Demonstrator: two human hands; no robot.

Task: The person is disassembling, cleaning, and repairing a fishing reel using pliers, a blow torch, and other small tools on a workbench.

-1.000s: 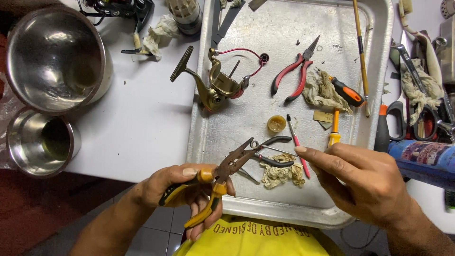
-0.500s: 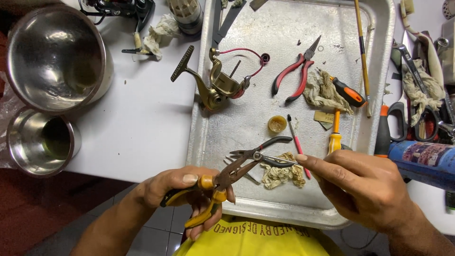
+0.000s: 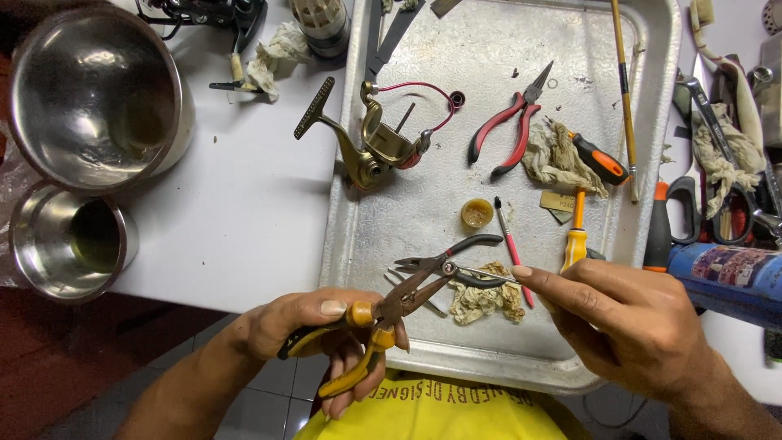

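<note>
The left hand (image 3: 314,334) is curled palm-up in a grip, thumb on top. The right hand (image 3: 627,322) reaches leftward, thumb and forefinger pinched.

Yellow-handled pliers (image 3: 371,342), red-handled pliers (image 3: 509,126), silver dimpled tray (image 3: 423,204), gold reel (image 3: 379,147), white table (image 3: 236,204).

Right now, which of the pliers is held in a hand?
The yellow-handled pliers, gripped by the left hand. The red-handled pliers and the black-handled pliers lie loose in the tray.
</note>
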